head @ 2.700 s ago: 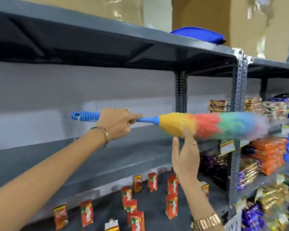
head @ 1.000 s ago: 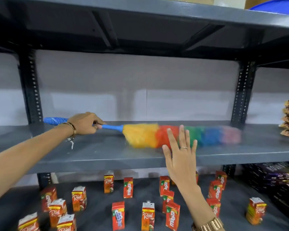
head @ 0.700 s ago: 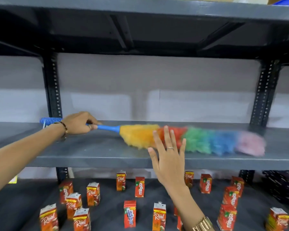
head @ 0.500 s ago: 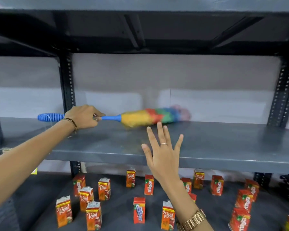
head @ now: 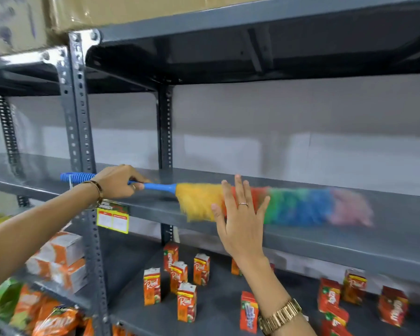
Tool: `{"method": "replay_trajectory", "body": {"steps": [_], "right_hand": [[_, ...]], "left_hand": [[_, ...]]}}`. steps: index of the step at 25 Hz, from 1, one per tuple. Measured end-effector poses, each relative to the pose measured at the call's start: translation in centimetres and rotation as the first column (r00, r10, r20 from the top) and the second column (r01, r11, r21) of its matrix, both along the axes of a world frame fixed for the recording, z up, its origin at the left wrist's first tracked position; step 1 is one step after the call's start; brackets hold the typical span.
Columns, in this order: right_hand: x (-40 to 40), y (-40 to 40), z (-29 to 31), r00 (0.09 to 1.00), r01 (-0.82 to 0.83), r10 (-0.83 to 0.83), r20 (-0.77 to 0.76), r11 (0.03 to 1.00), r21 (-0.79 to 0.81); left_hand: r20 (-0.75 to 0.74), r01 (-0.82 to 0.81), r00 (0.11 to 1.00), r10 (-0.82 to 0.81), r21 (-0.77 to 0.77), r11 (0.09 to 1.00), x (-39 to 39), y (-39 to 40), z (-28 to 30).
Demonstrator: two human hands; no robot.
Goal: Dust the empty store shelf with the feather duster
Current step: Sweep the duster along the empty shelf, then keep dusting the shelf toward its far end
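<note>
My left hand [head: 118,181] grips the blue handle of a rainbow feather duster [head: 298,206]. Its yellow, red, green, blue and pink plumes lie blurred along the bare grey metal shelf [head: 386,241], pointing right. My right hand [head: 240,221] is raised in front of the shelf's front edge with its fingers spread and nothing in it. It covers part of the duster's red band. A ring and a gold watch are on that arm.
Grey slotted uprights [head: 79,132] stand left of the shelf. A yellow price tag [head: 112,219] hangs on the shelf edge. Several red juice cartons [head: 178,278] stand on the lower shelf. Snack packs [head: 46,316] and boxes fill the left bay. Cardboard boxes [head: 22,18] sit above.
The duster has swung from pointing toward the back wall to lying along the shelf, swept rightward. My view has turned left, bringing the left upright and left bay into sight. My right hand stays raised and open.
</note>
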State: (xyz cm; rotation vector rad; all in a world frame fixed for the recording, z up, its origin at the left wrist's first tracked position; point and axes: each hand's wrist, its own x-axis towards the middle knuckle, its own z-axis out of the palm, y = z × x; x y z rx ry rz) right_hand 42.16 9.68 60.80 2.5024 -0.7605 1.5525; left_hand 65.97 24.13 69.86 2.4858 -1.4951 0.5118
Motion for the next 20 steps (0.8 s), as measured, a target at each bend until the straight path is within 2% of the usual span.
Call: {"method": "replay_trajectory", "body": {"steps": [4, 8, 12, 15, 17, 20], "right_hand": [[2.9, 1.3, -0.3, 0.995, -0.072, 0.072, -0.074, 0.997, 0.002], [5.4, 1.7, -0.4, 0.980, -0.078, 0.071, -0.184, 0.997, -0.030], [7.5, 2.4, -0.6, 0.958, -0.036, 0.015, -0.286, 0.997, -0.069], [8.4, 2.9, -0.4, 0.965, -0.066, 0.049, -0.257, 0.996, -0.055], [8.6, 3.0, -0.5, 0.973, -0.082, 0.068, -0.220, 0.995, -0.055], [8.6, 3.3, -0.5, 0.980, -0.050, 0.035, -0.198, 0.996, -0.071]], "left_hand": [[0.147, -0.170, 0.971, 0.187, -0.118, 0.978, 0.4, 1.7, 1.1], [0.047, -0.181, 0.982, 0.180, 0.000, 0.984, 1.4, 5.0, 0.1], [0.118, -0.293, 0.944, 0.307, -0.126, 0.948, 1.4, 5.6, 0.8], [0.052, -0.254, 0.965, 0.256, -0.038, 0.966, 2.4, 8.2, 0.8], [0.045, -0.299, 0.954, 0.298, 0.021, 0.954, 2.8, 10.1, 0.5], [0.192, -0.428, 0.875, 0.444, -0.122, 0.896, 3.4, 10.7, 2.2]]}}
